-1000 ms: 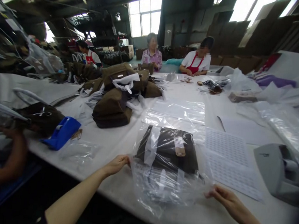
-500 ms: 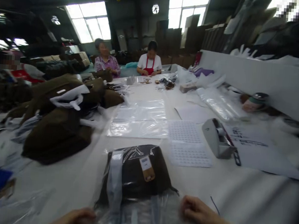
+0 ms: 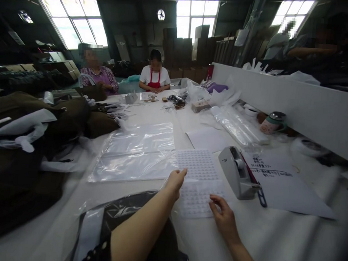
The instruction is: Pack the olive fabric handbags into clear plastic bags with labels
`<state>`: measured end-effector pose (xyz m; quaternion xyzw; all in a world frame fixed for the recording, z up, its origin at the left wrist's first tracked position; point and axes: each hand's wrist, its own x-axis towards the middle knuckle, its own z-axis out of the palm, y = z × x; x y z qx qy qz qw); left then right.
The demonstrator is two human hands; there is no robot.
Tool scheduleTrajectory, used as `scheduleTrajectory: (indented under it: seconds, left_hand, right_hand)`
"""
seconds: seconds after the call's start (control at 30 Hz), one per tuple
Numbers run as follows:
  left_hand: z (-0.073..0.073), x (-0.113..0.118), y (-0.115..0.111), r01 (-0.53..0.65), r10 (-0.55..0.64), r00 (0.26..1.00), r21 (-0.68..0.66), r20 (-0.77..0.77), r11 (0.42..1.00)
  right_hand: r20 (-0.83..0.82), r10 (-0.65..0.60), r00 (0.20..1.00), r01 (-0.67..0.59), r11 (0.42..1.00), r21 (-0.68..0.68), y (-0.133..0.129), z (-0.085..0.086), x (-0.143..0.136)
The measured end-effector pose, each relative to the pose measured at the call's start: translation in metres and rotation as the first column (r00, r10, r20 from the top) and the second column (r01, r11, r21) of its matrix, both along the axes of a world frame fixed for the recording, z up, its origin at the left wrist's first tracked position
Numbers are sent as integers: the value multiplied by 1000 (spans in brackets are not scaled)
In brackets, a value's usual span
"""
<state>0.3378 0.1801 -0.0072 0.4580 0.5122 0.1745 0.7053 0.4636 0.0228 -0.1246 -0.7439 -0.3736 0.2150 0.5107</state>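
My left hand (image 3: 176, 182) reaches across a dark bag in clear plastic (image 3: 127, 206) to the left edge of the printed label sheets (image 3: 199, 166). Its fingers are pressed together; whether they pinch the paper is too small to tell. My right hand (image 3: 223, 217) hovers at the right edge of the lower sheet, thumb and fingers apart, with nothing seen between them. The bagged item lies at the front edge, partly hidden under my left forearm. A stack of clear plastic bags (image 3: 137, 149) lies beyond it, left of the sheets.
A grey tape dispenser (image 3: 236, 174) stands right of the sheets, beside a handwritten paper (image 3: 295, 190). Dark bags with white straps (image 3: 19, 167) are heaped at the left. A cup (image 3: 272, 122) stands near the white partition (image 3: 298, 103). Two people sit at the far end.
Both hands have left the bagged item's near end and moved forward to the label sheets. My left arm now crosses over the item. The view has turned to the right.
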Motion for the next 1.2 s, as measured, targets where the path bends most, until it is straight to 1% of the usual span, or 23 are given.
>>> scheduleTrajectory:
  seconds: [0.03,0.07,0.13,0.2,0.3,0.37,0.47,0.6,0.67,0.73,0.8,0.9,0.97,1.07,1.13,1.2]
  left_hand:
    - [-16,8,3,-1,0,998,-9,-64,1000]
    - [-30,11,5,-6,3,991,-19,-131,1000]
    - [-51,9,7,-11,0,968,-41,-249,999]
    - [-64,4,7,-4,-14,945,-55,-326,998]
    - [-73,0,9,35,-47,922,-38,-384,999]
    - [-76,0,11,74,-66,906,5,-418,997]
    - [-76,-1,18,148,-73,874,119,-481,982]
    - [-70,-5,28,264,-67,826,280,-560,923]
    - [-67,-6,32,298,-64,814,320,-578,899]
    - [-65,-5,34,306,-61,812,334,-580,891]
    - [-65,-3,34,294,-66,822,323,-565,899]
    - [-66,0,32,256,-104,864,252,-492,933]
    - [-65,2,27,229,-144,909,179,-392,957]
    - [-60,4,17,210,-194,962,64,-194,976]
    - [-56,3,11,203,-201,976,13,-88,979]
    - [-54,2,7,197,-198,980,-11,-32,980]
  right_hand:
    - [19,-17,1000,16,1000,9,2,-3,-1]
    - [32,-29,999,28,999,16,3,-6,-2]
    - [60,-32,998,31,999,19,2,-9,-2]
    - [86,-20,996,19,1000,14,0,-11,-2]
    - [103,-7,995,7,1000,6,0,-11,-1]
    - [100,1,995,-1,1000,-4,2,-10,0]
    - [114,34,993,-30,999,-40,6,-5,1]
    - [181,83,980,-71,995,-69,15,6,2]
    - [202,90,975,-78,995,-67,22,13,1]
    - [204,96,974,-83,994,-70,31,18,-2]
    - [196,104,975,-90,993,-79,40,22,-5]
    - [175,115,978,-100,991,-93,53,26,-10]
    - [165,107,980,-92,991,-99,60,28,-13]
    - [152,85,985,-68,991,-113,67,32,-17]
    - [142,79,987,-61,990,-128,70,34,-20]
    - [130,81,988,-63,988,-143,71,36,-22]
